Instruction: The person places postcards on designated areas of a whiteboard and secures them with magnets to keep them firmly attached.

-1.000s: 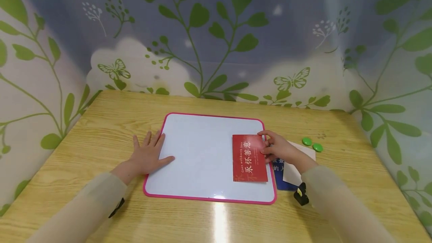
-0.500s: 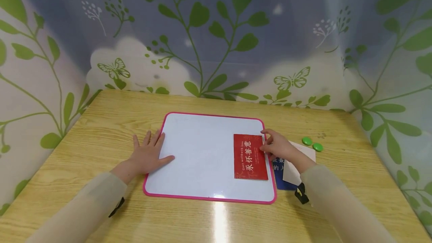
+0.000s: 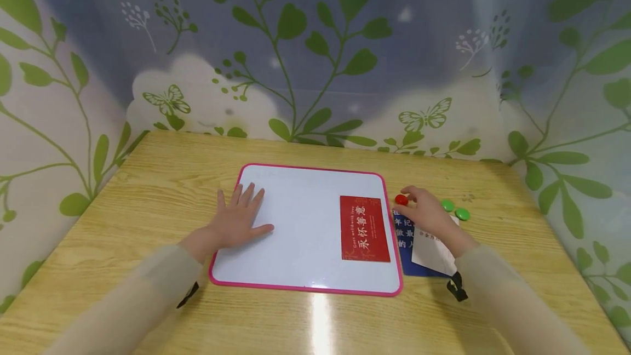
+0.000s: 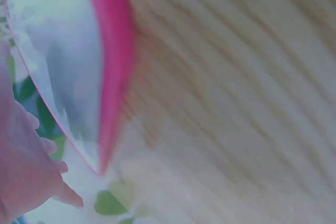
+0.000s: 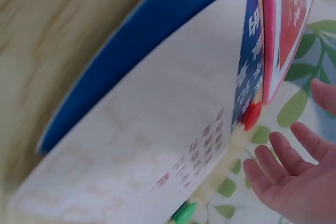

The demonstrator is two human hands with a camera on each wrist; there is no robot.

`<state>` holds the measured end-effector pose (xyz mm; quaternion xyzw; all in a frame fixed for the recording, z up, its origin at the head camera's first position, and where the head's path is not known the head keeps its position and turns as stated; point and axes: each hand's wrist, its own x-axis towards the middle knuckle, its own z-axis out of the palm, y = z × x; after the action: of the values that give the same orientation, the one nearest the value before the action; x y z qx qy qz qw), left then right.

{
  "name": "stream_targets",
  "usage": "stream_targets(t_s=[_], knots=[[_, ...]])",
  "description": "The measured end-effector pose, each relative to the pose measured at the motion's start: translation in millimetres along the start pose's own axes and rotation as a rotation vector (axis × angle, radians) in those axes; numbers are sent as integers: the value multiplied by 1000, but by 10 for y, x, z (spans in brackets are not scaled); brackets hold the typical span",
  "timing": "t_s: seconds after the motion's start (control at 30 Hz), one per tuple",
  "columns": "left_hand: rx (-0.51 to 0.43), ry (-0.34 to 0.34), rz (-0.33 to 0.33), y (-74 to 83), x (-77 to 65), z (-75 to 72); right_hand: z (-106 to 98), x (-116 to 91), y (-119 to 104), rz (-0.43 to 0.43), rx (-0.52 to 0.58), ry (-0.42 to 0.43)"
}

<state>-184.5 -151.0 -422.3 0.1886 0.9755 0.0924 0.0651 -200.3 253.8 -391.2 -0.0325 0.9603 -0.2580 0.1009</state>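
A whiteboard with a pink rim lies on the table, and a red card with white Chinese characters lies on its right part. My left hand is over the board's left edge with fingers spread; whether it touches the board I cannot tell. Just right of the board is a small red round button-like piece. My right hand is beside it, thumb and fingers apart around it. In the right wrist view the fingers look relaxed and hold nothing, with the red piece apart from them.
A blue card with white characters lies right of the board, partly under a white card. Two green round pieces sit farther right, near some tiny items. A leaf-patterned curtain stands behind the wooden table.
My right hand has left the red card's right edge and moved right to the red piece, which has come into view. My left hand has shifted right over the board.
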Motion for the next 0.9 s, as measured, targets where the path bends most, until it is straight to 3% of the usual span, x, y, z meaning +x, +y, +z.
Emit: stream_targets(t_s=[0.3, 0.9], knots=[[47, -18, 103, 383, 102, -47, -118, -73, 235, -39, -25, 95], [130, -121, 257, 1180, 323, 47, -280, -170, 480, 44, -88, 104]])
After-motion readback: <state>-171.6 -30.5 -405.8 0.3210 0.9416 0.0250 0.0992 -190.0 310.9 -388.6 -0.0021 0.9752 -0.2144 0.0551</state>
